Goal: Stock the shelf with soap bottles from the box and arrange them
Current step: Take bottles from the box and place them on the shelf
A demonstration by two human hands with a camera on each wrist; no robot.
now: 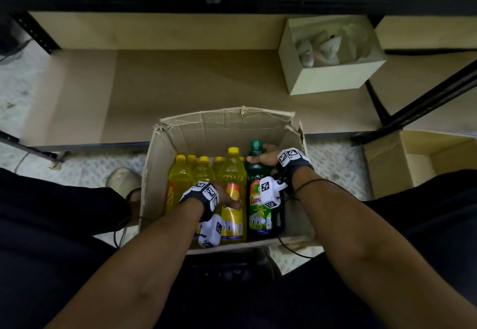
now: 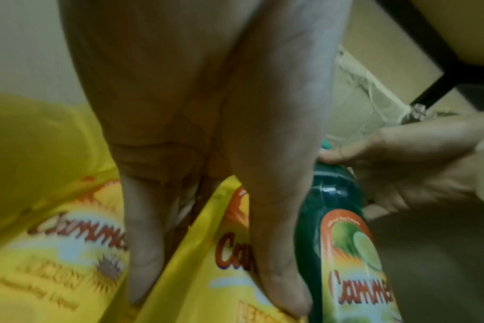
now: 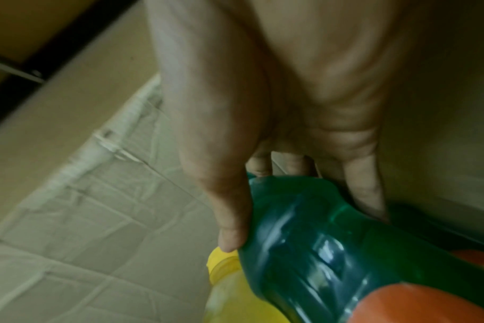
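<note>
An open cardboard box point(image 1: 224, 129) on the floor holds several yellow soap bottles and one green one. My left hand point(image 1: 229, 198) grips the tallest yellow bottle point(image 1: 233, 171) at its label. In the left wrist view the thumb point(image 2: 277, 251) runs down one side of this yellow bottle point(image 2: 207, 273) and a finger down the other. My right hand point(image 1: 260, 157) grips the green bottle point(image 1: 259, 215) at its shoulder, just under the green cap. From the right wrist, the thumb point(image 3: 229, 218) presses the green bottle point(image 3: 304, 251) while the fingers wrap behind it.
The low shelf board point(image 1: 180, 91) lies beyond the box. A small open carton point(image 1: 330, 78) of wrapped items stands on it at the right. A black shelf brace point(image 1: 426, 104) slants at the right, above another open carton point(image 1: 418, 158). A shoe point(image 1: 124, 181) rests left of the box.
</note>
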